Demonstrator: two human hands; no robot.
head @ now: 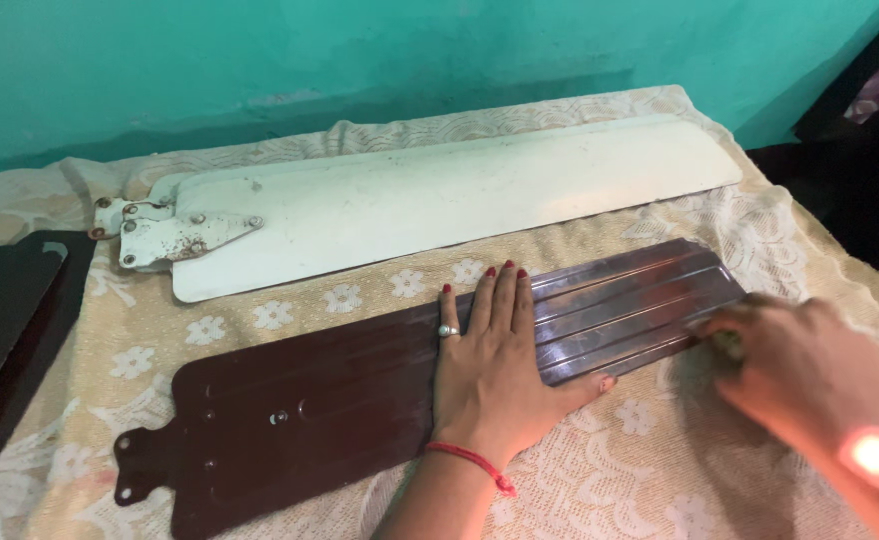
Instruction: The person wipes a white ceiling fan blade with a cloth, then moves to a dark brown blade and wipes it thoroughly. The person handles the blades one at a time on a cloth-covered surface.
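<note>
Flat, no closed grip on the left: left hand (488, 365) pressed palm-down on the dark brown fan blade (340, 400), fingers spread and extended, thumb out toward the right over the blade's near edge. Silver ring (447, 330) on 1 finger, red nails, red thread band (475, 462) at the wrist.

Right hand (805, 370) motion-blurred at the blade's wide right end; fingers curled, touching or just beside the blade's corner. Something small and yellowish-green under the fingertips, too blurred to identify. Grip state of the right: cannot tell. Glowing reddish spot on the right wrist, detail unreadable.

Brown blade lying flat on a cream lace cloth (650, 470) with flower pattern, running diagonally from lower left to upper right. Narrow mounting end at lower left, with several small screw holes visible. Right half ribbed lengthwise and glossy, reflecting light; left half duller.

White fan blade (440, 205) lying parallel behind the brown one, apart from it, nearer the wall. Rusted metal bracket (175, 238) with screws fixed to its left end. Surface scuffed and spotted.

Third dark blade (5, 320) at the far left edge, partly off the cloth, only partly in view.

Teal painted wall (360, 60) behind. Dark fabric at the right edge, beyond the cloth.
</note>
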